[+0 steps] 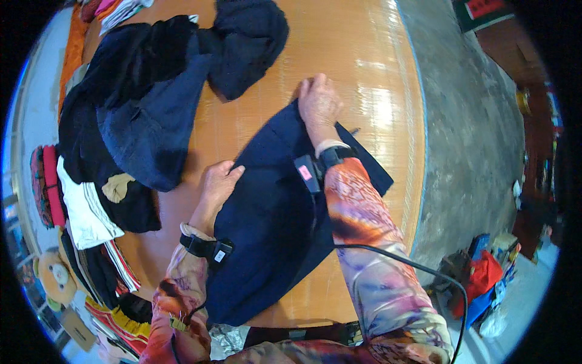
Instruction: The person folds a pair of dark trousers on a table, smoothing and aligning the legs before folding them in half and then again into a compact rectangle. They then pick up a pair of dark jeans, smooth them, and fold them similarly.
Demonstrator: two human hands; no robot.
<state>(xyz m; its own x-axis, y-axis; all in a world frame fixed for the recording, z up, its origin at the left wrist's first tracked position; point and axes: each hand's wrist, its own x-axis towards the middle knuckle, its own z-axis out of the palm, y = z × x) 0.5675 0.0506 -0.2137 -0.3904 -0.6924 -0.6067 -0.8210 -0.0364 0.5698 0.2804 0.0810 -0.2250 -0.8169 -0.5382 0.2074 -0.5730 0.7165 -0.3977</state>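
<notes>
A dark navy garment (273,218), its exact kind unclear, lies spread over a shiny tan woven mat (336,50) in front of me. With thumb and fingers, my left hand (218,189) pinches the garment's left edge. Farther off, my right hand (319,104) is closed on its upper corner, knuckles up. My right forearm covers part of the cloth, and a pointed flap sticks out to the right of that arm. Both wrists wear black straps with small devices. Beyond my left hand rests a heap of dark clothing (141,100).
Along the left side lie a folded white garment (84,204), a small beige cloth (117,187), several folded clothes (93,268) and a teddy bear (55,277). A black cable (409,261) crosses my right sleeve. Grey floor (468,132) borders the mat; bags (484,273) stand at lower right.
</notes>
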